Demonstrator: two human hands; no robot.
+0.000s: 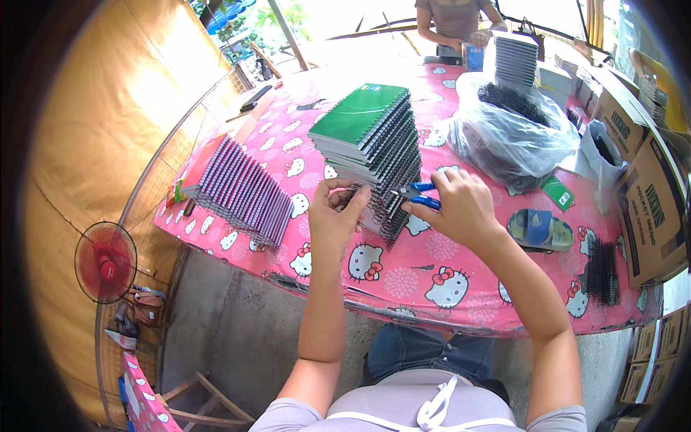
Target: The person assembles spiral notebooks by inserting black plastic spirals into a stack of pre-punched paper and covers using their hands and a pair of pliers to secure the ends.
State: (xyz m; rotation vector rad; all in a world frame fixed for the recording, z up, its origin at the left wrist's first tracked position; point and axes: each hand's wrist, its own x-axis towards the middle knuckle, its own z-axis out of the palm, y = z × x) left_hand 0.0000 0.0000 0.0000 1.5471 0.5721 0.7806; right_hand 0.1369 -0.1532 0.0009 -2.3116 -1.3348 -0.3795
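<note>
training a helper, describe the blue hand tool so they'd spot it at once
On the pink table stands a tall green-topped notebook stack. Low on its right side, the right hand holds a plier-like tool. Its bright blue handles set it apart from the dark spirals.

Bright daylight here, pouring in from the open far side! The tarp (93,144) glows yellow, blown nearly white up top, and the far end of the tabletop (443,248) washes out too. Glare glints off the plastic bag (471,144). Below, the floor (237,309) sits in duller shade. Notebooks (385,155), left hand (337,212) and right hand (461,205) come through fairly crisp. Straight edges bow toward the rim, black corners all round.
</note>
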